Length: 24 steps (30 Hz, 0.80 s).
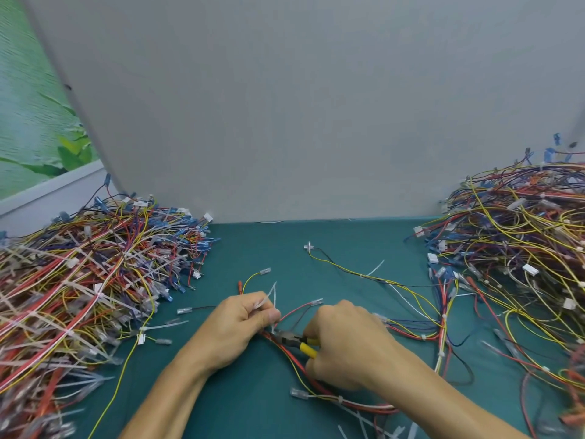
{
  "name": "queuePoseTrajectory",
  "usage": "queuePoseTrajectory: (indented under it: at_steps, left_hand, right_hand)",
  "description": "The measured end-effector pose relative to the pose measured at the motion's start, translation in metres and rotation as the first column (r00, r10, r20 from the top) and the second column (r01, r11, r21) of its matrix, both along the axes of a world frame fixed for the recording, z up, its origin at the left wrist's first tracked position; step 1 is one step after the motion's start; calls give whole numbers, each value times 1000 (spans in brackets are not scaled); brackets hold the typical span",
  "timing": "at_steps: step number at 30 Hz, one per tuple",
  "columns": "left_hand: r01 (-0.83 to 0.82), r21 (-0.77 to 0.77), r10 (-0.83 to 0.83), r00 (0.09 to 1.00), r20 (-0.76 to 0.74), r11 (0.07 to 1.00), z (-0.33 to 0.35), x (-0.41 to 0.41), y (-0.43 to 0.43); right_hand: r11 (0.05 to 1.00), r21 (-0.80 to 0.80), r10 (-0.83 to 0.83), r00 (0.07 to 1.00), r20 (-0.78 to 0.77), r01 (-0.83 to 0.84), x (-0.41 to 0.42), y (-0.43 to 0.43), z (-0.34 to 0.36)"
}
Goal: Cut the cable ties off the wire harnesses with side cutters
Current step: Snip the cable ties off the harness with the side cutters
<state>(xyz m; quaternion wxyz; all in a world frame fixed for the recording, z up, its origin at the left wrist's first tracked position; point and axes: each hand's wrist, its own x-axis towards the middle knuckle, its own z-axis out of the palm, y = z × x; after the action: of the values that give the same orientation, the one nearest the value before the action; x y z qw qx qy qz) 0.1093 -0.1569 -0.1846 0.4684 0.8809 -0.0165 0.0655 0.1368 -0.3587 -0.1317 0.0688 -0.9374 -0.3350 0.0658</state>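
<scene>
Tabletop (253, 248), green: an open strip runs down the middle, bounded behind by a grey panel (285, 106), on the left by a harness pile (95, 274) and on the right by a second pile (522, 248).

Left hand (240, 324): fingers curled, pinching a white cable tie (270, 296) on the wire harness (286, 351) at centre front.

Right hand (345, 340): fingers wrapped round the yellow handles of the side cutters (292, 339), nose at the harness just beside the left thumb.

Loose ties (412, 430) lie at the near edge.

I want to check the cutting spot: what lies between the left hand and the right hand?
In the head view, the dark head of the side cutters lies between the left hand and the right hand, among red wires.
</scene>
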Motion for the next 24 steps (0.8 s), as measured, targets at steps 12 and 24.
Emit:
queuePoseTrajectory:
  at_steps: [12, 24]
  left_hand:
    - [-13, 31, 13, 1000, -9, 999, 1, 0, -1]
    - [-2, 103, 3, 1000, -15, 995, 2, 0, -1]
  right_hand:
    - [999, 1, 33, 999, -33, -33, 4, -3, 2]
    - [993, -67, 107, 991, 77, -102, 1, 1, 0]
